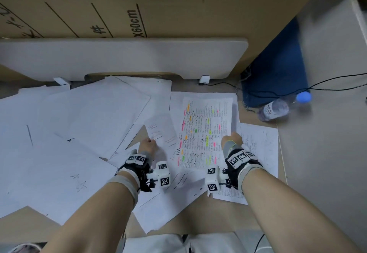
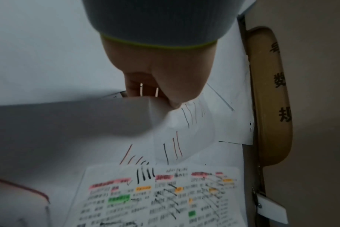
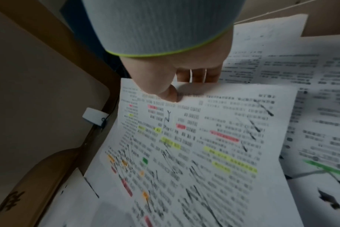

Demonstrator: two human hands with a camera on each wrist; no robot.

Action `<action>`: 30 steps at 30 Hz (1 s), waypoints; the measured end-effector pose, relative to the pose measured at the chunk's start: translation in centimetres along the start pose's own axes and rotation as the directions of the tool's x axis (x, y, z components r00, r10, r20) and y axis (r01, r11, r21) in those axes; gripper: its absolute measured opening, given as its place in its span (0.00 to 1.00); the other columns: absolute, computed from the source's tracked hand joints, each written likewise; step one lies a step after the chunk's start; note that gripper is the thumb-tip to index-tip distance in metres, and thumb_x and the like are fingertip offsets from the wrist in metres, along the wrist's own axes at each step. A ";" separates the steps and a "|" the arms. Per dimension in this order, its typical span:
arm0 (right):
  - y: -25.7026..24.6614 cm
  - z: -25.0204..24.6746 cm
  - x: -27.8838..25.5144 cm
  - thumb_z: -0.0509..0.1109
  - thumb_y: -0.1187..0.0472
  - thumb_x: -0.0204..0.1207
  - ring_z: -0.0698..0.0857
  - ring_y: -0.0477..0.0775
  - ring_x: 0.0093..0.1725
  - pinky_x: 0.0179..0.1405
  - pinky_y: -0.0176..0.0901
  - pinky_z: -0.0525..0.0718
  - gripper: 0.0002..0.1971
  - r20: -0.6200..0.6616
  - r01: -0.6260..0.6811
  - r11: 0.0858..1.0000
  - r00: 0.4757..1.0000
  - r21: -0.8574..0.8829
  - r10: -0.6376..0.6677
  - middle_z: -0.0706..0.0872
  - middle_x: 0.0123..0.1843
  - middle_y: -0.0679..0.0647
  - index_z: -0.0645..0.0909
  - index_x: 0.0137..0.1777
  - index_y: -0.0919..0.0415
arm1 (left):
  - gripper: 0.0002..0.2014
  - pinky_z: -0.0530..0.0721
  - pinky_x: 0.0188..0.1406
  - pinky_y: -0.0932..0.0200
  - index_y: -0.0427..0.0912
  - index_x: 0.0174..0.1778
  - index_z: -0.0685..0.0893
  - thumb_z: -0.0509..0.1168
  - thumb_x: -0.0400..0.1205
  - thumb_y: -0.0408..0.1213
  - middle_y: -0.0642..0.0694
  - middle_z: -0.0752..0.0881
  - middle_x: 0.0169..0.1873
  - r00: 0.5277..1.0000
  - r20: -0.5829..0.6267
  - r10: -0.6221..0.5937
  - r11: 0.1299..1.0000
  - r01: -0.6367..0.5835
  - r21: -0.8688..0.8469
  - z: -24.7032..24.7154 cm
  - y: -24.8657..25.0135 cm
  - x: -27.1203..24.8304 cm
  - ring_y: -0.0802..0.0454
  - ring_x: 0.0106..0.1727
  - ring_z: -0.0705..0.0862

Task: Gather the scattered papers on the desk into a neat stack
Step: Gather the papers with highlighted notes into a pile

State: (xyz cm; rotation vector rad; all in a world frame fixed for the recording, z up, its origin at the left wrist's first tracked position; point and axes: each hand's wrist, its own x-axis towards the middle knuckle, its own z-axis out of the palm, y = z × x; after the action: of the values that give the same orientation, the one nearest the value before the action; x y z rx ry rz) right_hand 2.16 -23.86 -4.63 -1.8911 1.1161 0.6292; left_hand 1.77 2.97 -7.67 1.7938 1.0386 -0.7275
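Nearest the camera, both forearms are reaching out over the desk (image 1: 228,215), w/ wrist rigs strapped on.

Left hand (image 1: 148,146) is pinching the corner of a lined sheet (image 1: 161,131): thumb on top, fingers (image 2: 135,86) curled under, edge lifting and bending a bit in the left wrist view.

Right hand (image 1: 232,138) is gripping the highlighted sheet (image 1: 204,131) at its right edge, thumb pressing on the print, fingers tucked beneath. That sheet is lying on other papers, center-right of the desk, just beside the lined sheet.

Under the right wrist a printed page (image 1: 256,147) is lying partly covered.

Left half: blank sheets (image 1: 79,125) are sprawling at all angles, overlapping, some running off the frame's left edge.

Farther back, a white board (image 1: 119,58) is standing along the desk's rear edge, w/ cardboard (image 1: 158,2) behind it. Far right, a bottle (image 1: 276,110) is lying on its side, well apart from the papers.

Progress, my read: early. No squared stack showing yet; only two sheets are in hand. Left to do: pulling these two together, sweeping in the left-side pile and the printed page, then squaring the edges. Thin sheets probably sliding or creasing if pulled fast.
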 end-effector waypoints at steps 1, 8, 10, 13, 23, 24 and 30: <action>0.0 0.1 0.2 0.58 0.68 0.84 0.71 0.48 0.52 0.30 0.24 0.68 0.21 0.032 0.025 0.998 0.999 -0.056 -0.024 0.77 0.74 0.66 0.72 0.76 0.68 | 0.08 0.76 0.39 0.53 0.35 0.48 0.75 0.53 0.88 0.34 0.37 0.79 0.32 1.000 0.018 0.004 1.000 -0.004 0.004 -0.1 0.0 0.1 0.40 0.36 0.79; 0.4 3.5 -1.3 0.62 0.60 0.82 0.71 0.60 0.70 0.63 0.49 0.75 0.29 0.156 0.046 0.956 0.988 -0.291 0.000 0.66 0.76 0.60 0.60 0.82 0.53 | 0.27 0.81 0.52 0.46 0.39 0.63 0.72 0.67 0.81 0.58 0.42 0.79 0.44 0.987 0.162 -0.001 0.994 0.019 -0.108 1.5 0.5 -1.0 0.43 0.48 0.80; 0.5 4.2 -1.7 0.69 0.56 0.78 0.65 0.62 0.79 0.75 0.55 0.67 0.36 0.173 0.069 0.965 0.985 -0.252 -0.025 0.63 0.80 0.57 0.56 0.82 0.51 | 0.32 0.76 0.60 0.44 0.41 0.70 0.69 0.73 0.78 0.55 0.42 0.79 0.54 0.995 0.075 0.061 0.995 -0.055 -0.087 2.1 0.4 -0.9 0.41 0.60 0.77; 0.8 5.3 -0.8 0.75 0.47 0.66 0.75 0.62 0.74 0.72 0.58 0.75 0.44 0.250 0.035 0.985 0.968 -0.170 0.009 0.73 0.76 0.52 0.58 0.81 0.50 | 0.29 0.79 0.58 0.45 0.36 0.67 0.74 0.75 0.77 0.48 0.41 0.82 0.54 0.997 0.062 0.049 0.999 -0.049 0.004 3.1 0.2 -1.0 0.40 0.59 0.80; 1.4 3.2 0.8 0.70 0.52 0.69 0.81 0.63 0.59 0.54 0.47 0.78 0.16 0.161 0.012 0.971 0.987 -0.238 0.027 0.85 0.57 0.59 0.84 0.56 0.53 | 0.10 0.72 0.34 0.54 0.33 0.47 0.79 0.63 0.72 0.19 0.39 0.79 0.35 0.999 0.029 0.013 0.996 -0.011 -0.093 3.3 -0.6 -2.0 0.45 0.34 0.74; 1.3 2.7 0.9 0.71 0.51 0.71 0.77 0.64 0.66 0.61 0.51 0.76 0.22 0.064 -0.031 0.977 0.997 -0.210 0.045 0.80 0.66 0.59 0.79 0.66 0.54 | 0.11 0.72 0.35 0.53 0.33 0.47 0.79 0.64 0.71 0.20 0.39 0.79 0.37 1.000 0.006 -0.012 0.993 0.012 -0.114 3.3 -0.9 -2.0 0.45 0.35 0.74; 2.6 1.2 2.3 0.78 0.43 0.59 0.62 0.65 0.79 0.76 0.64 0.66 0.54 -0.355 -0.374 0.926 0.874 -0.056 0.332 0.59 0.81 0.59 0.53 0.80 0.63 | 0.10 0.67 0.31 0.58 0.37 0.33 0.72 0.62 0.70 0.19 0.42 0.72 0.29 0.999 -0.032 -0.010 0.990 0.005 -0.141 3.8 -1.1 -2.4 0.45 0.32 0.69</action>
State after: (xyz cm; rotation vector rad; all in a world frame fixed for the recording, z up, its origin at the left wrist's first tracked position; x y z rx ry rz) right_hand 1.00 -24.60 -8.03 -1.9636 1.7117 0.5919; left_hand -0.47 -1.05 -7.69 1.6860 1.0918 -0.6152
